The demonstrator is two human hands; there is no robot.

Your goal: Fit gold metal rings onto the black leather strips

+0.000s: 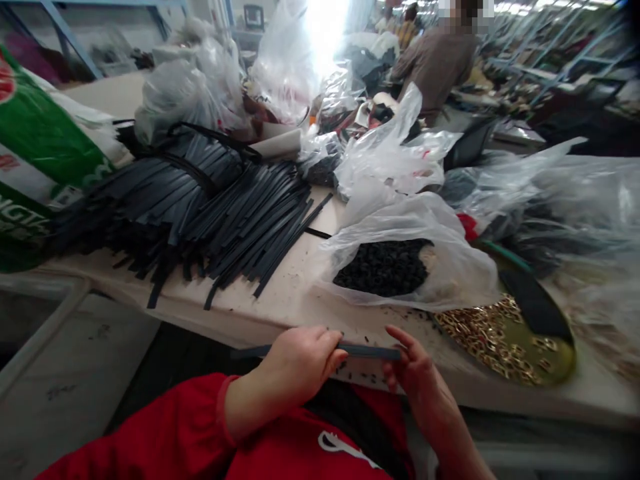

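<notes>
Grips a narrow, flat, dark-grey strip (pixel 370 351) in the closed left hand (pixel 305 360), at the near edge of the white surface (pixel 290 272). Has the strip's right end at the partly spread right hand (pixel 420 379); cannot tell whether pinched there.

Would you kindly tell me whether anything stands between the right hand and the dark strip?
Nothing visible does: the right hand is at one end of the dark strip, and the left hand grips it farther along. The open bag of black pieces lies beyond both.
</notes>
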